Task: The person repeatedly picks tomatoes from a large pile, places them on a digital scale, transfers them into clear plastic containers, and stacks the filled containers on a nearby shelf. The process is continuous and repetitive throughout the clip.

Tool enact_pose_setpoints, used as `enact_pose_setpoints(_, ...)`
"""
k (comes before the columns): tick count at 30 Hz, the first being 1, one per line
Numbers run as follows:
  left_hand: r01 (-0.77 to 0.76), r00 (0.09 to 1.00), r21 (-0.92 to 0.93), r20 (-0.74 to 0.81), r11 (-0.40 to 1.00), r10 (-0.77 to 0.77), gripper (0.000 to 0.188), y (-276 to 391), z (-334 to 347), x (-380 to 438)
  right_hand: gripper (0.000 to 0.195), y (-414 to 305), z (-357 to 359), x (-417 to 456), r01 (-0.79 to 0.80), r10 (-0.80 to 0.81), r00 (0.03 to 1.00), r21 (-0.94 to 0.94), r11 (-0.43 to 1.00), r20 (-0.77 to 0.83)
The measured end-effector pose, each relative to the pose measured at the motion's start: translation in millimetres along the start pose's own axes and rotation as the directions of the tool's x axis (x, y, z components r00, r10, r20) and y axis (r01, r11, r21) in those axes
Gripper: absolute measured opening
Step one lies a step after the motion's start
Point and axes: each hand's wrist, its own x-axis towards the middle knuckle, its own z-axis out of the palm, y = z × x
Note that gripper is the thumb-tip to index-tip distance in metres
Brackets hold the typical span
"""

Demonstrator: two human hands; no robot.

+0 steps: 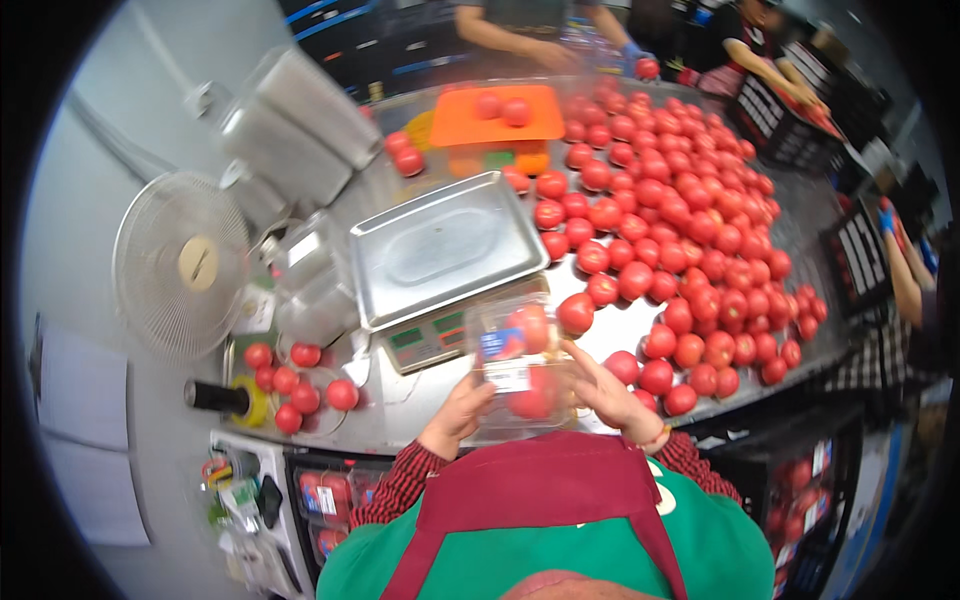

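A clear plastic clamshell box [551, 375] with tomatoes inside is held just in front of my body, above the near edge of the metal table. It bears a blue label and a white label with writing. My left hand [459, 411] grips its left side, thumb on the front. On the right side, my right hand [606, 390] lies against the box with fingers spread; the box hides some fingertips. Just beyond the box sits a weighing scale with a steel pan [450, 244] holding nothing. A single tomato [576, 313] lies right of the box's top corner.
Loose tomatoes [675, 217] cover the table's right half. An orange scale [495, 127] carries two tomatoes. Leftward are stacked clear plastic containers [300, 112], a fan [180, 262], a tape roll [247, 401] and several tomatoes [304, 397]. Packed boxes [325, 495] sit below. Other people work across the table and at right.
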Motion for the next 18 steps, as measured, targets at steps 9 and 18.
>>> enact_pose_setpoints(9,0.075,0.996,0.337,0.015,0.938,-0.085,0.075,-27.4,1.5,1.9,0.08,12.0,12.8,-3.9,-0.107,0.122,0.99,0.198,0.974,-0.068)
enact_pose_setpoints(18,0.127,0.992,0.282,-0.04,0.951,-0.12,0.079,0.0,47.3,5.6,0.05,25.9,-6.0,-9.4,0.033,0.127,0.973,0.656,0.754,-0.195)
